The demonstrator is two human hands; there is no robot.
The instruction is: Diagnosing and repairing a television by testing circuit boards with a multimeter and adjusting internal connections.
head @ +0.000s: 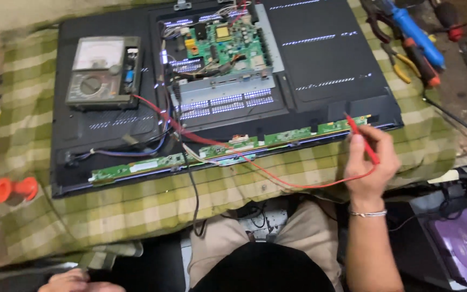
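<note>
While my right hand (370,162) pinches the red probe (361,137), its tip rests on the green strip board (293,133) along the near edge of the opened black television back (320,59), just beyond my fingers; the green checked cloth (136,200) lies beneath; the analog meter (102,71) sits far left of that hand; my left hand (77,281), low at the frame edge, I cannot tell whether closed.
</note>
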